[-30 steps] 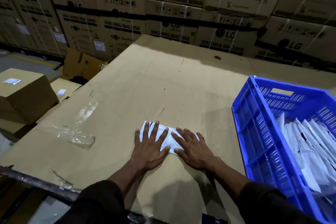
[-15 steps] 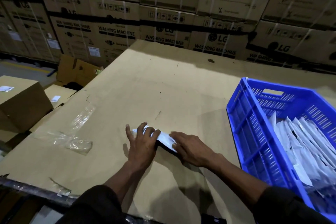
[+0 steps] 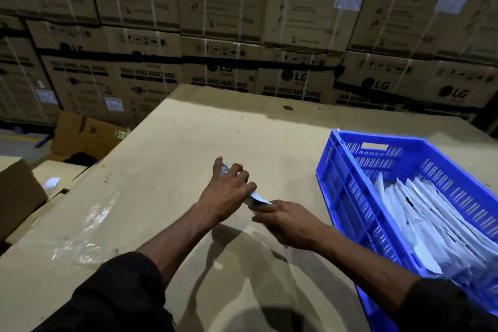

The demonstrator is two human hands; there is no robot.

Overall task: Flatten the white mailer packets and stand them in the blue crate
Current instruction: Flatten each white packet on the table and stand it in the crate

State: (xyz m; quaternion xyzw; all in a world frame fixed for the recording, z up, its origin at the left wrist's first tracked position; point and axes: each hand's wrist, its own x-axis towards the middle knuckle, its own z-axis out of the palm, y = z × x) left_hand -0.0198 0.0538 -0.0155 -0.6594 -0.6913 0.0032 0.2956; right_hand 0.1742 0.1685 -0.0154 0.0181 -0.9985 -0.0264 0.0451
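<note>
- The packet (image 3: 258, 198) is up off the tabletop (image 3: 172, 159), held between both hands near the middle of the view; only a pale sliver of it shows between them, plus a glint at the far end by the left thumb.
- The left hand (image 3: 227, 191) has its grip closed on the packet from above, fingers curled over the top edge and thumb raised at 12 o'clock.
- The right hand (image 3: 289, 221) grips the packet's near end at about 4 o'clock from the left hand, fingers wrapped round it.
- How flat the packet now is cannot be told; too little of it shows.
- The crate (image 3: 347, 197) sits at 3 o'clock from the hands, just beside the right forearm, resting on the tabletop.
- Inside the crate, a row of white packets (image 3: 420, 218) leans on edge, filling its near part; the far part toward 1 o'clock looks open.
- At 8 o'clock from the hands, a scrap of clear film (image 3: 89, 226) lies on the tabletop.
- Stacked cartons (image 3: 221, 35) wall off the background at 12 o'clock.
- Step in hand, as I judge it: flattening is over and the carry to the crate is starting.
- Next move calls for swinging the packet right over the crate wall, turning it on edge and slipping it in against the row without knocking the leaning packets over.
</note>
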